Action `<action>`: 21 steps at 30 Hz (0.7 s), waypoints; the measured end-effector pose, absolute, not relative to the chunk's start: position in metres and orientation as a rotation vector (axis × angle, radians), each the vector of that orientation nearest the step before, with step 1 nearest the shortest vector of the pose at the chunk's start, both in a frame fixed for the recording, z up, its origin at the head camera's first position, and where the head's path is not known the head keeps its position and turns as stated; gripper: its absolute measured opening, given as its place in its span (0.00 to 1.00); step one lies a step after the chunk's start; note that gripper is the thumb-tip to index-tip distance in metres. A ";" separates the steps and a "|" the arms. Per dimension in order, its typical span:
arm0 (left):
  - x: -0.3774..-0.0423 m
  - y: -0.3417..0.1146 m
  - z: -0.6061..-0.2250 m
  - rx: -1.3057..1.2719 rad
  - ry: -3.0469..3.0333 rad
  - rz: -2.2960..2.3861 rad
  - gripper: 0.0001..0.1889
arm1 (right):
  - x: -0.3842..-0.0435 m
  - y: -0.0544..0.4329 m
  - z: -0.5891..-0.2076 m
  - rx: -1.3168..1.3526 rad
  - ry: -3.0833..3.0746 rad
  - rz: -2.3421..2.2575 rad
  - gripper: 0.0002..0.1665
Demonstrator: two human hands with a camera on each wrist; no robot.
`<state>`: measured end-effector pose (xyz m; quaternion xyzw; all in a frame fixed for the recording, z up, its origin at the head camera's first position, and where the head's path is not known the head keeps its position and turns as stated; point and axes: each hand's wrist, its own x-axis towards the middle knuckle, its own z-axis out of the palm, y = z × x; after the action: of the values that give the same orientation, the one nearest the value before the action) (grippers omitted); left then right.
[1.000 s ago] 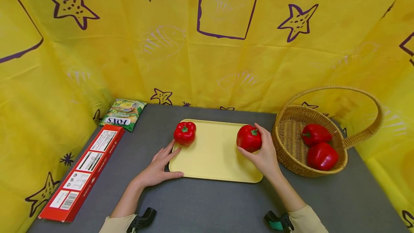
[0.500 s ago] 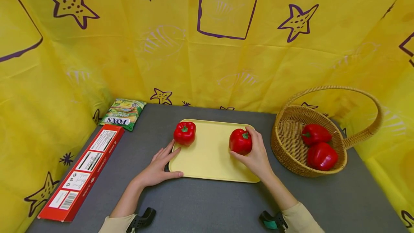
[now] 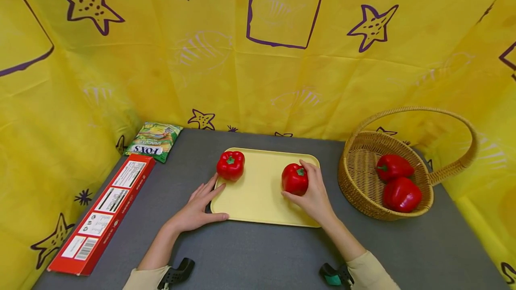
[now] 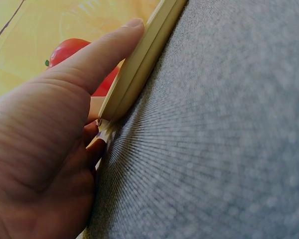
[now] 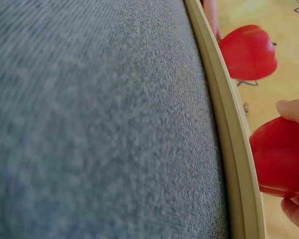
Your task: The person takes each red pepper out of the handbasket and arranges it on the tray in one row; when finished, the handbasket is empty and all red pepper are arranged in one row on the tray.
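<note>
In the head view, a red bell pepper (image 3: 295, 179) with a green stem is gripped between the thumb and fingers of my right hand (image 3: 313, 191), over the right half of a pale yellow tray (image 3: 258, 205). Whether its base touches the tray is hard to tell. A second red bell pepper (image 3: 230, 166) sits at the tray's back left corner. My left hand (image 3: 197, 211) rests at the tray's front left corner with its fingers spread and fairly straight. From the left wrist, the thumb (image 4: 107, 52) lies on the tray rim (image 4: 144, 55), and the other fingers are partly hidden.
A wicker basket (image 3: 350, 187) with a tall handle stands right of the tray, holding two red bell peppers (image 3: 402, 194). On the left lie a long red box (image 3: 105, 214) and a green Fox's candy bag (image 3: 155, 140). Yellow patterned cloth (image 3: 258, 79) encloses the grey table (image 3: 258, 254).
My right hand has moved left and slightly toward me with the bell pepper, from the tray's right edge further inward. The left hand and the other bell peppers stay where they were.
</note>
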<state>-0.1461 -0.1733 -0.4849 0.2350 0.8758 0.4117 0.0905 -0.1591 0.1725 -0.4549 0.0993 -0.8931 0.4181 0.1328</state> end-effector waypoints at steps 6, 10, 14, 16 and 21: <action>-0.146 -0.173 -0.484 0.695 2.601 1.223 0.48 | -0.161 0.168 -0.455 0.287 -2.596 1.226 0.58; -0.146 -0.174 -0.483 0.696 2.601 1.226 0.47 | -0.162 0.164 -0.454 0.283 -2.606 1.229 0.59; -0.146 -0.174 -0.482 0.700 2.600 1.225 0.48 | -0.163 0.160 -0.454 0.283 -2.604 1.225 0.57; -0.146 -0.173 -0.482 0.698 2.597 1.225 0.48 | -0.163 0.158 -0.453 0.281 -2.606 1.219 0.56; -0.145 -0.173 -0.482 0.687 2.593 1.223 0.48 | -0.165 0.153 -0.455 0.281 -2.623 1.190 0.54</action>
<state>-0.1455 -0.1732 -0.4820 0.2319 0.8754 0.4130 0.0966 -0.1647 0.1530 -0.4545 0.0965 -0.8994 0.4081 0.1234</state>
